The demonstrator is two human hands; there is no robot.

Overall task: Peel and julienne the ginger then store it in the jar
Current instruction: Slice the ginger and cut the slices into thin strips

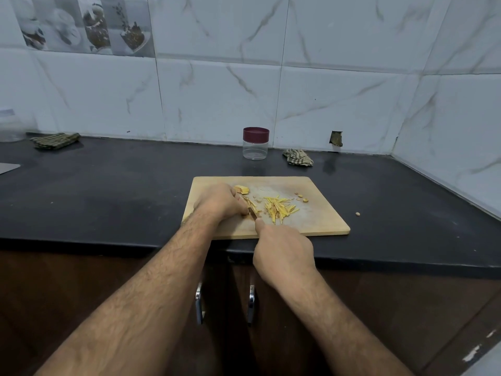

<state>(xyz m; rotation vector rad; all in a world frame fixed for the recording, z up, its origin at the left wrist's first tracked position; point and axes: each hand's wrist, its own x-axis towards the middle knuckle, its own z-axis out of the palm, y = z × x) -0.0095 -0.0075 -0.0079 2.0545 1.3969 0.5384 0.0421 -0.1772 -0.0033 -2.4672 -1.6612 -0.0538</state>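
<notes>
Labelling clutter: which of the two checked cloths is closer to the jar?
The crumpled checked cloth just right of the jar, against the back wall. The other checked cloth lies far off at the counter's left end.

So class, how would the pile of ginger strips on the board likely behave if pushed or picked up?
The ginger strips look thin and loose, so they would probably scatter rather than move together. Being small, they likely weigh little and may cling to the cutting board.

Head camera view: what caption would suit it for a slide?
Left hand steadies ginger on a cutting board; right hand slices; lidded jar waits behind.
</notes>
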